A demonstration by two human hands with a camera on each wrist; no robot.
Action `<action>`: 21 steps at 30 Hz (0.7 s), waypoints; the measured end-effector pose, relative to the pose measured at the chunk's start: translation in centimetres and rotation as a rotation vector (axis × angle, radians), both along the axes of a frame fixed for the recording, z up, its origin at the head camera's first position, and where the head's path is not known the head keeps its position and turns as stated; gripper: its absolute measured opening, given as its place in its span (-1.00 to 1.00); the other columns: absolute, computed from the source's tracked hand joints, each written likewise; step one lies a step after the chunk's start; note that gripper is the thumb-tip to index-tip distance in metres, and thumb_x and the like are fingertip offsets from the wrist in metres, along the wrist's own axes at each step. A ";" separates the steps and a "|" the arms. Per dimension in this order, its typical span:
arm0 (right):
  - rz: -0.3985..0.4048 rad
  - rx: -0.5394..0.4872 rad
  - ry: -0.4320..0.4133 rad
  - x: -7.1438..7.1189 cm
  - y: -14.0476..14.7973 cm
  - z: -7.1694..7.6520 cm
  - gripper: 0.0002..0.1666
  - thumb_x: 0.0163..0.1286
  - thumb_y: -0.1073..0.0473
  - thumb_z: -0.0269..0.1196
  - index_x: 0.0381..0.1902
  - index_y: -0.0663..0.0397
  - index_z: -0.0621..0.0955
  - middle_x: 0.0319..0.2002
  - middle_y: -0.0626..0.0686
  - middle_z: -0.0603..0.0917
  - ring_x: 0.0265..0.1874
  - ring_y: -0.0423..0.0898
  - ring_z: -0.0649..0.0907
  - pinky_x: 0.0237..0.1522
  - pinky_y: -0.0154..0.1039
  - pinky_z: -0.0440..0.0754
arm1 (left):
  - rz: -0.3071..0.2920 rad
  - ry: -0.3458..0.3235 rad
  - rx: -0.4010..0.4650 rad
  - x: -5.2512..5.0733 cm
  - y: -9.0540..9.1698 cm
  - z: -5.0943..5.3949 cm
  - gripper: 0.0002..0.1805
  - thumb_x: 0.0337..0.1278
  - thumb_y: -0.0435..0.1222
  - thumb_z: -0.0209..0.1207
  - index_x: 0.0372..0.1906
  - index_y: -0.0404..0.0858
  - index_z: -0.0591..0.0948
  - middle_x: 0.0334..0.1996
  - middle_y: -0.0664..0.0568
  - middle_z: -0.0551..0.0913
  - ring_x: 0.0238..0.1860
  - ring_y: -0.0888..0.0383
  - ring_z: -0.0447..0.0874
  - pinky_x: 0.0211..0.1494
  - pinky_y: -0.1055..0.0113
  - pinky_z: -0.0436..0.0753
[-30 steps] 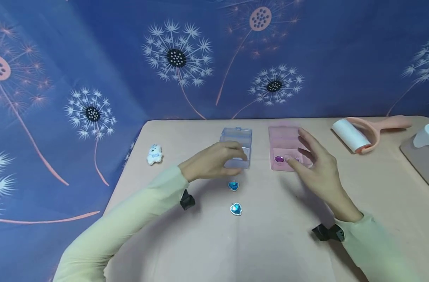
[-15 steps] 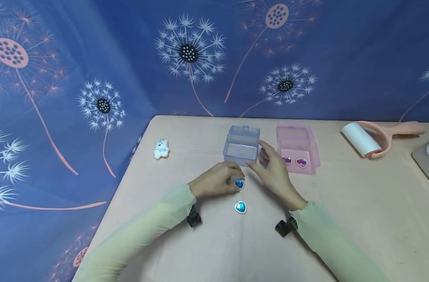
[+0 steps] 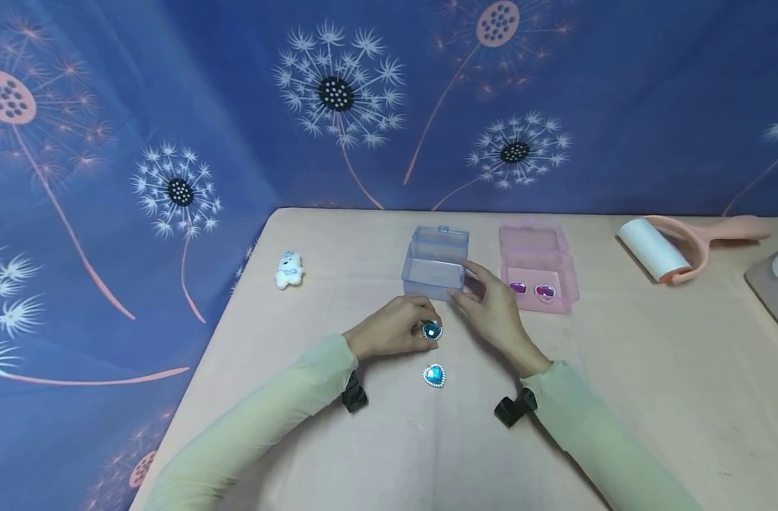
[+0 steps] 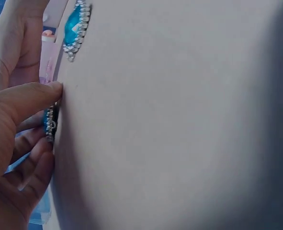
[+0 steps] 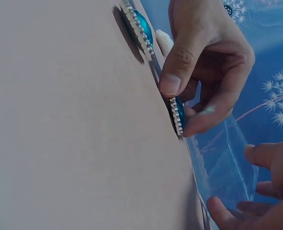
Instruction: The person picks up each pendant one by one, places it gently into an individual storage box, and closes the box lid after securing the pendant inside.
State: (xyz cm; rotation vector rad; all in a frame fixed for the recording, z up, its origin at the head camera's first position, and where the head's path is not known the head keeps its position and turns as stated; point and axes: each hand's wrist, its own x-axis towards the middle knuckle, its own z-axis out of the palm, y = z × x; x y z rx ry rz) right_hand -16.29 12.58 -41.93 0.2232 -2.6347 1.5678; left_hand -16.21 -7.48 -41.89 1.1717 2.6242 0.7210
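Apparently the right hand point(image 3: 494, 312), fingers apart, is at the blue box's point(image 3: 427, 289) right near corner, prob. to steady it. Left hand point(image 3: 395, 328) has thumb & fingers clamped on a blue gem point(image 3: 431, 331), just to the box's near side, held by the edges, prob. so its face stays uncovered; can't tell if it's fully off the tabletop point(image 3: 363, 461). It's shiny & faceted w/ a silver beaded rim. A similar heart-shaped gem point(image 3: 434, 375) lies farther nearside of the box.
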 end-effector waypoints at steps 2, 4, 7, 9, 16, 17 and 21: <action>0.000 0.003 0.006 0.0 0.2 -0.1 -0.31 0.25 0.28 0.34 0.32 0.25 0.40 0.16 0.41 0.53 0.04 0.23 0.65 -0.04 -0.19 0.65 | 0.001 0.002 0.009 0.0 0.1 -0.2 -0.69 0.04 -0.15 0.38 -0.11 -0.20 0.72 -0.17 0.11 0.65 -0.30 0.30 0.51 -0.18 0.51 0.49; 0.007 -0.005 0.011 -0.1 0.4 -0.1 -0.31 0.25 0.28 0.34 0.32 0.23 0.40 0.18 0.39 0.52 0.06 0.24 0.64 -0.02 -0.15 0.64 | 0.003 -0.006 0.019 -0.1 0.1 -0.2 -0.70 0.05 -0.15 0.38 -0.12 -0.20 0.72 -0.16 0.10 0.66 -0.30 0.30 0.51 -0.19 0.52 0.50; 0.017 -0.007 0.026 0.0 0.6 -0.3 -0.26 0.25 0.27 0.34 0.36 0.21 0.35 0.23 0.36 0.49 0.11 0.24 0.61 0.00 -0.11 0.63 | 0.003 -0.017 0.032 -0.1 0.1 -0.3 -0.71 0.03 -0.17 0.38 -0.13 -0.19 0.72 -0.18 0.10 0.65 -0.31 0.30 0.51 -0.22 0.53 0.50; 0.023 -0.001 0.035 0.0 0.6 -0.4 -0.23 0.25 0.26 0.34 0.39 0.21 0.33 0.25 0.35 0.48 0.11 0.23 0.61 0.01 -0.09 0.63 | -0.002 -0.028 0.038 -0.1 0.0 -0.3 -0.69 0.03 -0.17 0.39 -0.12 -0.21 0.71 -0.18 0.09 0.64 -0.31 0.29 0.52 -0.23 0.54 0.52; 0.020 0.043 0.055 0.0 0.6 -0.5 -0.23 0.25 0.22 0.35 0.38 0.22 0.34 0.25 0.31 0.48 0.08 0.21 0.63 0.02 -0.06 0.63 | -0.009 -0.056 0.029 -0.3 0.0 -0.3 -0.66 0.00 -0.19 0.40 -0.10 -0.24 0.70 -0.15 0.07 0.62 -0.25 0.31 0.55 -0.19 0.58 0.54; 0.021 0.044 0.054 0.0 0.6 -0.4 -0.24 0.25 0.22 0.35 0.38 0.21 0.34 0.25 0.31 0.49 0.08 0.21 0.63 0.03 -0.05 0.63 | -0.006 -0.060 0.029 -0.3 0.0 -0.3 -0.67 0.00 -0.21 0.40 -0.10 -0.24 0.70 -0.16 0.08 0.62 -0.26 0.31 0.55 -0.19 0.58 0.54; 0.020 0.056 0.063 -0.1 0.4 -0.3 -0.25 0.25 0.20 0.36 0.36 0.20 0.37 0.24 0.31 0.49 0.07 0.20 0.64 0.05 -0.02 0.62 | 0.013 -0.086 0.030 -0.3 -0.1 -0.2 -0.68 0.00 -0.22 0.40 -0.10 -0.22 0.69 -0.18 0.09 0.60 -0.30 0.29 0.51 -0.24 0.56 0.51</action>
